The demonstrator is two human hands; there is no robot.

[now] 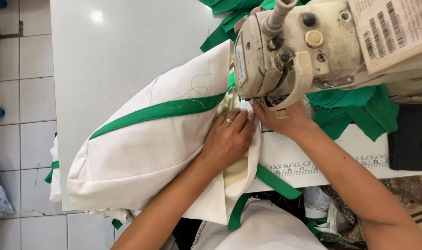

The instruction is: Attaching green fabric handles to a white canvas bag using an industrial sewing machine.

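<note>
- My sewing table (109,60) is a pale grey, smooth top, bare and glossy on its far left part.
- The cream fabric bag with its green stripe (146,139) lies across the table and hangs over the near edge.
- The beige sewing machine (303,46) stands on the table at my right.
- A heap of green fabric pieces (354,109) lies beside and behind the machine.
- A printed ruler strip (312,167) runs along the table's near edge.
- A black object (412,136) sits at the far right.
- Below the table, the white tiled floor (21,92) shows on the left.
</note>
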